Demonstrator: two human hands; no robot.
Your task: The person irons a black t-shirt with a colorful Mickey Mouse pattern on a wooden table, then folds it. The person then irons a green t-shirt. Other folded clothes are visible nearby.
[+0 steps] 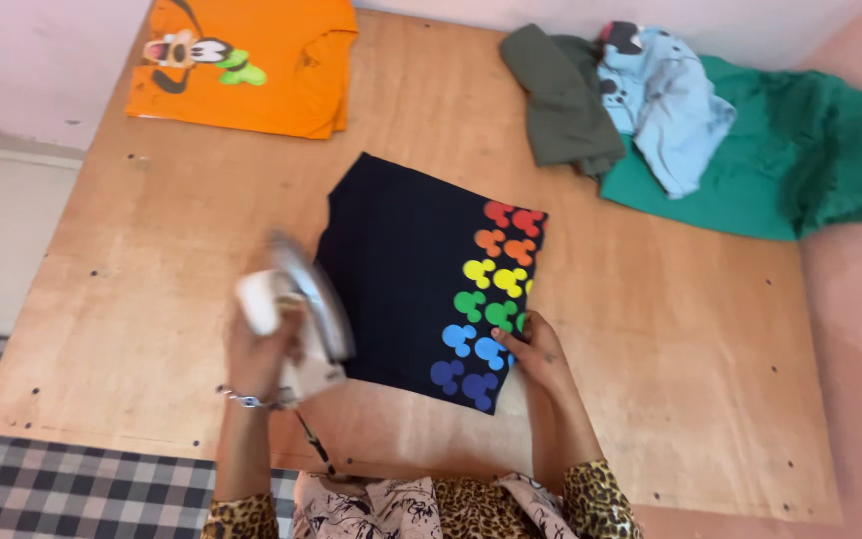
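Note:
A folded black shirt [406,269] with rainbow-coloured mouse-head prints down its right side lies in the middle of the wooden board [650,329]. My left hand [256,354] grips a white clothes iron [301,304], lifted and tilted just off the shirt's left edge, its metal soleplate turned to the right. The iron's cord hangs down toward me. My right hand [536,349] presses on the shirt's near right corner, fingers on the blue prints.
A folded orange shirt [251,65] with a cartoon print lies at the board's far left. A heap of olive, pale blue and green clothes [710,130] sits at the far right. A checked cloth [62,479] covers the floor at lower left.

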